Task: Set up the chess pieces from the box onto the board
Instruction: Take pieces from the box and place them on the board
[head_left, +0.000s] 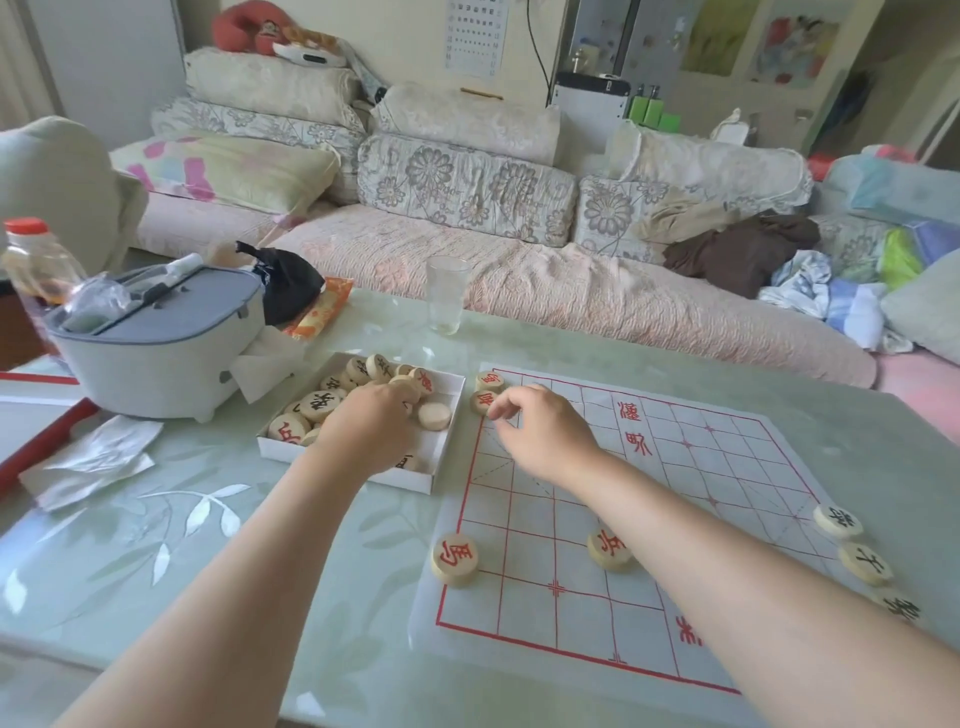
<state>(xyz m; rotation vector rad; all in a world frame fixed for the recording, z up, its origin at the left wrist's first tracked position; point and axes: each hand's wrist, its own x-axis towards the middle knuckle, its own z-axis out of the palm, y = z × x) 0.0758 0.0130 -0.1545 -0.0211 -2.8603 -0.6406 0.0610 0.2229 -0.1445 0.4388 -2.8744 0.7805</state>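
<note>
A white paper board (649, 519) with a red grid lies on the table. Left of it stands a shallow white box (441, 467) with several round wooden chess pieces. My left hand (371, 423) reaches into the box, its fingers closed around a piece (408, 387). At the board's far left corner my right hand (545, 431) touches a red-marked piece (482, 401) with its fingertips, just below another red piece (491, 382). Red pieces sit at the near left edge (454, 558) and mid-board (609, 548). Three black-marked pieces (865, 564) line the right edge.
A grey lidded basket (166, 338) and a bottle (36, 265) stand at the far left, beside a black bag (285, 283) and an orange packet (319, 309). A clear glass (445, 293) stands beyond the box. Crumpled tissue (93, 460) lies at left. A sofa runs behind the table.
</note>
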